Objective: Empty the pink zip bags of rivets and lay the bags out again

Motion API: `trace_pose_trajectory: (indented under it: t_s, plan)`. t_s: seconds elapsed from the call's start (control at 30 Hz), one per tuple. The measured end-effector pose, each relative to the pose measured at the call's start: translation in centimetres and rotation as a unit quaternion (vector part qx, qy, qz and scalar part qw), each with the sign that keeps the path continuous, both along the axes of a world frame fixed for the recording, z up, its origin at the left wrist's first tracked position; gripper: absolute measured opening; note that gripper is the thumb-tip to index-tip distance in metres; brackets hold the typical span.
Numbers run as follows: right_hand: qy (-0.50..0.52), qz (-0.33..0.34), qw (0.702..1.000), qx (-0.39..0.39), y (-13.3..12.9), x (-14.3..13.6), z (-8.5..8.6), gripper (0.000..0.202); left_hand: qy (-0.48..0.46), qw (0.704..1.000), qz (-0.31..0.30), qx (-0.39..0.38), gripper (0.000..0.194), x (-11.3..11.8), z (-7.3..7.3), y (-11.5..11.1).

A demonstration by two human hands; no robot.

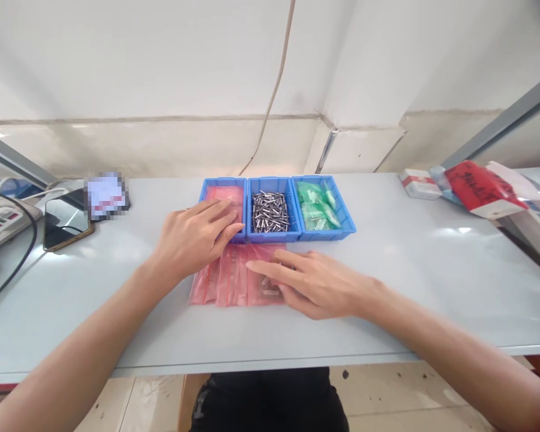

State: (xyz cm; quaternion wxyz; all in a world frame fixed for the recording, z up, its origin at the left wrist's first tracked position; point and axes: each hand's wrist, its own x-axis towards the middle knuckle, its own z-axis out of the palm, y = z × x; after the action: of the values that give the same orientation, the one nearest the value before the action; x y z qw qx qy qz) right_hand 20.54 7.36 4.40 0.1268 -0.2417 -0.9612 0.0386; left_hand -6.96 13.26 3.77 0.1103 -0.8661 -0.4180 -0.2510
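Note:
My left hand (198,231) reaches over the front of the left blue bin (203,192), its fingers stretched out on the pink plastic bags (225,192) inside. Several more pink bags (231,285) lie overlapping on the table in front of the bins. My right hand (317,285) rests on the right end of these bags with its index finger extended. Partly hidden under that hand are small metal pieces (270,286) in the rightmost bag. The middle bin (274,237) holds many loose metal rivet-like pins (270,211).
In the right blue bin (350,227) are green plastic bags (315,204) with small pale parts. A phone (65,222), a second device (107,195) and a power strip (4,222) with cables lie at left. A small box (419,184) and red packaging (481,186) sit at right.

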Motion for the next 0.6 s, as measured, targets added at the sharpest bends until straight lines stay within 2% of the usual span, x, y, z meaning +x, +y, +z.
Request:
trace_pose_trajectory:
  t_s: [0.1,0.2,0.3,0.4,0.47,0.53,0.6]
  plan:
    - [-0.017,-0.016,1.000,0.005,0.2,0.0,-0.2,0.053,0.000,1.000,0.000,-0.027,0.036,0.0,-0.3,0.2]
    - [-0.002,-0.021,1.000,0.017,0.7,0.5,-0.6,0.037,-0.010,0.998,0.000,-0.063,0.044,-0.1,-0.4,0.5]
    - [0.110,-0.009,0.993,0.048,1.0,0.9,-0.6,0.029,-0.057,0.994,-0.013,-0.091,0.057,0.1,0.0,0.5]
    - [0.233,-0.001,0.972,0.042,0.8,1.0,0.2,0.032,-0.169,0.977,-0.100,-0.088,0.061,0.7,0.9,-0.3]
    - [0.287,-0.007,0.958,0.005,0.4,0.9,0.9,0.037,-0.272,0.931,-0.181,-0.162,0.055,1.4,1.4,-1.2]
    - [0.336,-0.025,0.940,-0.044,-0.1,0.8,1.5,0.043,-0.371,0.841,-0.233,-0.318,0.069,1.9,1.6,-2.0]
    - [0.385,-0.051,0.917,-0.090,-0.3,0.8,1.8,0.044,-0.417,0.740,-0.250,-0.464,0.090,2.1,1.5,-2.3]
